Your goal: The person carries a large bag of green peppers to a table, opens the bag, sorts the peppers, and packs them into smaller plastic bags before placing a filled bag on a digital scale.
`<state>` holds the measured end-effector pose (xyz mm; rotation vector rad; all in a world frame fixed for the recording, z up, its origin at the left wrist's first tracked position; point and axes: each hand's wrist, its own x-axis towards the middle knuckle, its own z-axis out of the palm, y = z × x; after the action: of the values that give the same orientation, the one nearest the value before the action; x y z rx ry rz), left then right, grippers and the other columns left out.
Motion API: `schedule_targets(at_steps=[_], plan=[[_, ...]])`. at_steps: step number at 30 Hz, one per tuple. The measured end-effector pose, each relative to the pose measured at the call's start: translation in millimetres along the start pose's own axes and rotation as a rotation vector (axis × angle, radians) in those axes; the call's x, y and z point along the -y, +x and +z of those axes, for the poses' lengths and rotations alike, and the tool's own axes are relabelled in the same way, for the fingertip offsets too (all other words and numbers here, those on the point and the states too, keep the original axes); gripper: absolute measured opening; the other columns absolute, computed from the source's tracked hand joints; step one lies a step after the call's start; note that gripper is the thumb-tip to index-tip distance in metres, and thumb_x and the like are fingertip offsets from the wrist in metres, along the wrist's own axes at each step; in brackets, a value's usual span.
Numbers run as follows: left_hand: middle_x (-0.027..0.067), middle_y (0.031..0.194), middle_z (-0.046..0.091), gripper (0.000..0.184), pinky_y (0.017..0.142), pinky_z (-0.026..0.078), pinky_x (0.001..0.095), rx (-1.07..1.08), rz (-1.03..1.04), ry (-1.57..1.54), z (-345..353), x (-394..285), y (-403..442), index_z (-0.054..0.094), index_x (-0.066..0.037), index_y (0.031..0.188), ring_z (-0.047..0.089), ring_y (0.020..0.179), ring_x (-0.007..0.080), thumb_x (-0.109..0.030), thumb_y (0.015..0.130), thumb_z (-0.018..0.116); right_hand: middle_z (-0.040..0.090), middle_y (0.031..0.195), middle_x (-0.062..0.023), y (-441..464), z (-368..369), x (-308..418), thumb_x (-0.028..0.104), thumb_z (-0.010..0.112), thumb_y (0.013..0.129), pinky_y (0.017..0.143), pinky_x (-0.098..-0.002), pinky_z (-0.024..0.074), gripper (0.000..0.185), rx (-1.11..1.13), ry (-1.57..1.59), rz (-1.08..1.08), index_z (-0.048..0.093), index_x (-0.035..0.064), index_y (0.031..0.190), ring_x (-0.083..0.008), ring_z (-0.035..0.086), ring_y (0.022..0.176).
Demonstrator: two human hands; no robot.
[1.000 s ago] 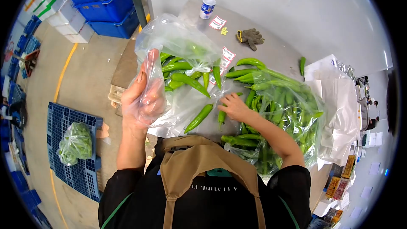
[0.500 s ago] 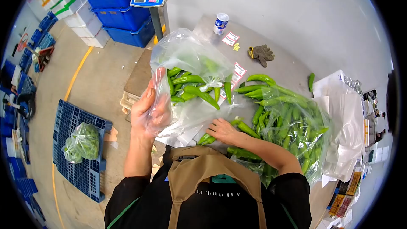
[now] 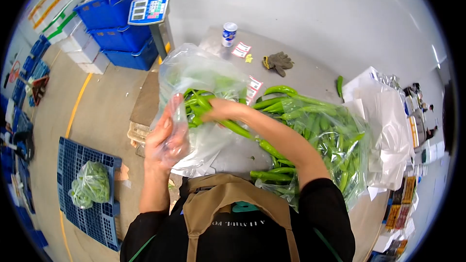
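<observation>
My left hand (image 3: pixel 166 136) grips the edge of a clear plastic bag (image 3: pixel 177 68) and holds its mouth open. My right hand (image 3: pixel 219 110) is at that mouth, closed around long green peppers (image 3: pixel 199 106); its fingertips are partly hidden by them. More peppers show through the plastic inside the bag. To the right, a large clear bag (image 3: pixel 361 157) lies open and full of green peppers, several of them spilling out onto the grey table (image 3: pixel 238 157) beneath my right forearm.
A can (image 3: pixel 229 35), printed labels (image 3: pixel 241 49) and a work glove (image 3: pixel 277 63) lie at the table's back. A scale display (image 3: pixel 148 10) stands before stacked blue crates (image 3: pixel 127 39). At left, a bagged bundle (image 3: pixel 92 184) rests on a blue pallet (image 3: pixel 73 165).
My right hand has moved from the tabletop up and left to the bag's mouth, bringing green peppers. My left hand keeps its grip on the bag. The view has shifted slightly.
</observation>
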<state>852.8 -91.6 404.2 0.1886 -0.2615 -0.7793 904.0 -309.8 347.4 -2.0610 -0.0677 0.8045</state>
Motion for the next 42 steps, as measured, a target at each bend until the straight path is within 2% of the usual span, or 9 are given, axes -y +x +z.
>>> schedule_targets(at_steps=[1,3,6,8,10,14,24,36,42], plan=[[0.0072,0.067,0.044,0.054,0.037,0.029,0.0198,-0.012,0.005,0.029,-1.7,-2.6,-1.9,0.029,-0.016,0.141,0.034,0.044,0.0088,-0.014,0.092,0.05,0.063,0.1,-0.0175,44.5,1.4,-30.8,0.032,0.069,0.074,0.079,-0.0343,0.0485,0.058,-0.321,0.032,-0.392,0.053,0.0007,0.119,-0.0215,0.061,0.088],[0.0069,0.067,0.045,0.054,0.037,0.029,0.0196,-0.029,0.025,-0.001,0.9,-6.3,-5.5,0.029,-0.016,0.141,0.034,0.045,0.0087,-0.014,0.092,0.05,0.059,0.114,-0.0181,88.8,-25.0,-19.6,0.034,0.068,0.075,0.094,-0.0328,0.0409,0.064,-0.32,0.297,-0.267,0.048,0.0032,0.127,-0.023,0.053,0.107],[0.0049,0.062,0.041,0.051,0.036,0.028,0.0203,-0.071,0.075,-0.013,-5.5,-12.3,-10.3,0.026,-0.018,0.142,0.033,0.041,0.009,-0.018,0.095,0.046,0.062,0.109,-0.0152,72.3,-61.7,-18.3,0.037,0.065,0.079,0.089,-0.0316,0.0447,0.058,-0.305,-0.008,-0.279,0.051,0.0043,0.125,-0.0239,0.058,0.101],[0.0042,0.06,0.039,0.05,0.035,0.028,0.0212,-0.044,0.09,0.022,-14.0,-17.9,-11.2,0.025,-0.019,0.143,0.031,0.039,0.0092,-0.019,0.096,0.043,0.064,0.106,-0.0125,10.8,-79.4,-3.1,0.031,0.064,0.082,0.086,-0.0306,0.0469,0.051,0.141,-0.297,-0.339,0.053,0.0015,0.122,-0.0219,0.061,0.096],[0.0033,0.058,0.037,0.048,0.033,0.026,0.0224,-0.094,0.114,0.007,-15.2,-20.1,-9.4,0.024,-0.02,0.143,0.029,0.036,0.0095,-0.021,0.097,0.04,0.066,0.096,-0.0108,-29.7,-91.5,-20.9,0.018,0.064,0.083,0.083,-0.0323,0.049,0.04,0.48,-0.02,0.026,0.055,-0.0012,0.117,-0.0203,0.062,0.094],[0.0034,0.058,0.037,0.048,0.032,0.025,0.0223,-0.122,0.098,-0.034,-15.0,-20.1,-1.8,0.026,-0.021,0.142,0.03,0.036,0.0096,-0.021,0.097,0.041,0.061,0.106,-0.0137,-36.3,-117.5,-158.5,0.009,0.071,0.066,0.09,-0.0443,0.0446,0.049,-0.253,-0.715,0.132,0.056,0.0026,0.112,-0.0302,0.056,0.107],[0.0039,0.059,0.038,0.048,0.032,0.026,0.0211,-0.135,0.065,0.003,-9.0,-21.3,7.4,0.026,-0.021,0.142,0.032,0.037,0.0097,-0.02,0.096,0.041,0.054,0.108,-0.0095,-52.0,-81.9,-249.2,0.006,0.07,0.057,0.092,-0.0442,0.0368,0.053,-0.414,-1.079,-0.067,0.055,0.0111,0.107,-0.0294,0.047,0.107],[-0.0006,0.056,0.036,0.044,0.03,0.023,0.0196,-0.225,0.046,0.048,-4.3,-5.1,30.0,0.03,-0.023,0.14,0.026,0.034,0.0059,-0.024,0.098,0.04,0.056,0.106,-0.0138,-168.6,-124.7,-107.2,-0.001,0.054,0.074,0.093,-0.0399,0.0442,0.034,-1.084,0.376,-0.628,0.05,-0.0018,0.108,-0.029,0.055,0.105],[0.0,0.059,0.036,0.047,0.035,0.026,0.0192,-0.175,-0.012,0.025,-3.1,-4.5,30.8,0.032,-0.025,0.14,0.028,0.039,0.008,-0.021,0.095,0.046,0.059,0.096,-0.0178,-170.3,-135.1,-72.5,0.004,0.058,0.066,0.085,-0.0436,0.0503,0.041,-0.491,0.91,-0.379,0.051,-0.0051,0.106,-0.0328,0.06,0.094]])
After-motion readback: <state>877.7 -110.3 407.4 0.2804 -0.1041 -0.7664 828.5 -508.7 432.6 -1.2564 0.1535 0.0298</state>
